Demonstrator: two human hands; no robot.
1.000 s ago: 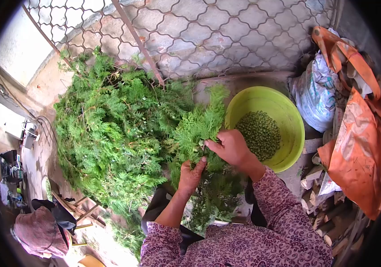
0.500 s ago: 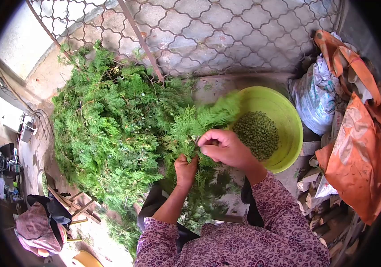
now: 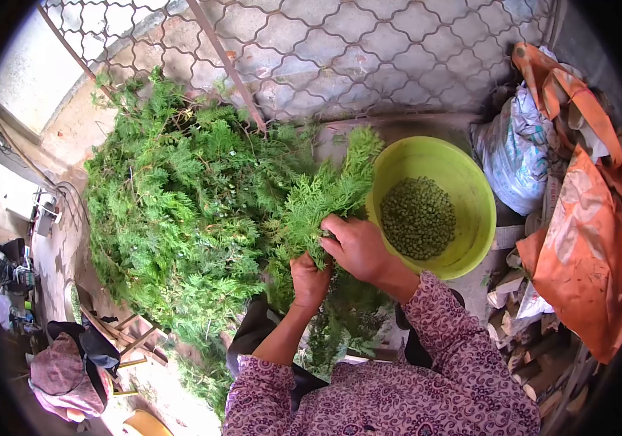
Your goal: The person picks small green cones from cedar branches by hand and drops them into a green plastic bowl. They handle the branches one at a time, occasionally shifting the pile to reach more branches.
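Note:
My left hand (image 3: 309, 282) is closed on the lower stem of a leafy green branch (image 3: 332, 192). Close above it, my right hand (image 3: 358, 247) has its thumb and fingers closed among the same foliage; what lies between its fingertips is hidden by leaves. A yellow-green basin (image 3: 474, 211) stands just right of my right hand, with many small round green cones (image 3: 418, 218) heaped in it. To the left of my hands spreads a large pile of green branches (image 3: 173, 211).
A metal lattice (image 3: 369, 65) runs along the back. On the right are a white sack (image 3: 518, 160), an orange sheet (image 3: 580, 254) and stacked wood (image 3: 543, 356). A wooden chair frame (image 3: 136, 334) and a yellow container (image 3: 143, 424) are at lower left.
My right hand has shifted slightly left and down, nearer my left hand. The branch top, stretched over the basin's edge before, now points more upright, left of the basin.

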